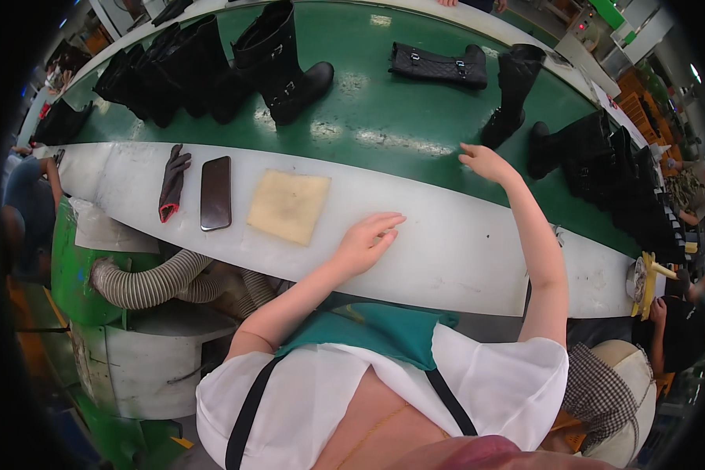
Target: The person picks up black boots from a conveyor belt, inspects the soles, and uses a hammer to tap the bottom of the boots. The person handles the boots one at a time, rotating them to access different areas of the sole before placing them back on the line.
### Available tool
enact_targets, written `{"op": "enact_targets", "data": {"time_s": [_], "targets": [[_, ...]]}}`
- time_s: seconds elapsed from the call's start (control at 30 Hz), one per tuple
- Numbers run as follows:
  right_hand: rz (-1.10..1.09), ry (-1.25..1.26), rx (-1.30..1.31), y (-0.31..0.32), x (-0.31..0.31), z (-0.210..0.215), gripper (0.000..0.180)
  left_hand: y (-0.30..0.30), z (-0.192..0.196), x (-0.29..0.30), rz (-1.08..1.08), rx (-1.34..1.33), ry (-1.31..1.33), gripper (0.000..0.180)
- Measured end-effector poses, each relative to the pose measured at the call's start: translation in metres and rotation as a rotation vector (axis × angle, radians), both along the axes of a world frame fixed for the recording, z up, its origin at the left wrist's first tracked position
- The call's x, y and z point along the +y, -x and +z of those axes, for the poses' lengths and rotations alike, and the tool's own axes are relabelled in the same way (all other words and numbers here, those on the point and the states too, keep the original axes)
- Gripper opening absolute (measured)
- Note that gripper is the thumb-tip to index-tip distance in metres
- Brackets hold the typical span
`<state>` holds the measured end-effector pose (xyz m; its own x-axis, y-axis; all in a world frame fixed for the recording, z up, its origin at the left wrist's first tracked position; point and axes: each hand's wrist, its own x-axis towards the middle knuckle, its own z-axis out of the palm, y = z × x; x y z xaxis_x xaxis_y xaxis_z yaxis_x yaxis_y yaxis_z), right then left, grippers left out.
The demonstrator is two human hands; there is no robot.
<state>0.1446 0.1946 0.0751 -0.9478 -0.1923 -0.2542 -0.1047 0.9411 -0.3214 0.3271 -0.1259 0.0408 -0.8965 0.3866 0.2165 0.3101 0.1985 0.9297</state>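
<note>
Left hand point(366, 239) is resting flat on the white worktop point(462, 251), fingers spread, empty. Right hand point(487, 163), open, is reaching toward the upright boot point(511, 94), frame centre-right. Risk: a nudge toppling it on the belt point(384, 110).

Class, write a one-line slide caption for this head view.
Right hand reaches toward upright black boot on green belt; left hand rests on white ledge.
</note>
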Motion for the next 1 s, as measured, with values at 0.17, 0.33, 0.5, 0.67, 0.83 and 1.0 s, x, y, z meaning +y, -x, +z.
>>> {"op": "enact_targets", "data": {"time_s": [0.17, 0.33, 0.5, 0.67, 0.83, 1.0], "targets": [[0.062, -0.17, 0.439, 0.073, -0.045, -0.013, 0.075, 0.0, 0.007, 0.001, -0.008, 0.0, 0.045, 0.031], [0.028, -0.625, 0.757, 0.184, -0.03, -0.048, 0.074, 0.002, 0.003, -0.002, -0.013, 0.165, 0.169, 0.034], [-0.104, -0.668, 0.752, 0.253, -0.003, -0.077, 0.069, 0.002, 0.004, -0.003, -0.031, 0.171, 0.206, 0.036], [-0.148, -0.644, 0.599, 0.296, 0.01, -0.087, 0.078, 0.001, 0.008, -0.002, -0.058, 0.172, 0.225, 0.036], [-0.104, -0.491, 0.75, 0.287, 0.018, -0.072, 0.059, 0.006, 0.011, -0.001, -0.09, 0.168, 0.233, 0.035], [-0.119, -0.336, 0.838, 0.22, -0.016, -0.019, 0.056, 0.006, 0.025, -0.005, -0.136, 0.059, 0.221, 0.04]]}}
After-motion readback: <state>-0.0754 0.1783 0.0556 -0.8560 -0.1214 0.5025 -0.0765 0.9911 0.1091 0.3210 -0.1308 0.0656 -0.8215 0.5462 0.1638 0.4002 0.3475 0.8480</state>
